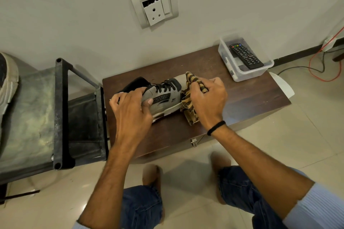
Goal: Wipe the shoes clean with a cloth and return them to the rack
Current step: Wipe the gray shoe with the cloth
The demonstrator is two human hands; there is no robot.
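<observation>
A grey sneaker (163, 96) with black laces and a black collar lies on a low dark wooden table (247, 96), its toe pointing right. My left hand (130, 109) grips the sneaker at its heel and side. My right hand (206, 102) holds a brown and tan striped cloth (189, 109) bunched against the toe end, which the cloth and hand hide. To the left stands a dark metal shoe rack (61, 109) with a dusty fabric shelf. Another worn shoe (7, 82) shows at the far left edge on the rack.
A clear plastic box (240, 72) with a black remote (246, 55) sits at the table's back right corner. A wall socket (154, 5) is above. Red and black cables (320, 69) trail on the tiled floor at right. My knees and feet are below the table.
</observation>
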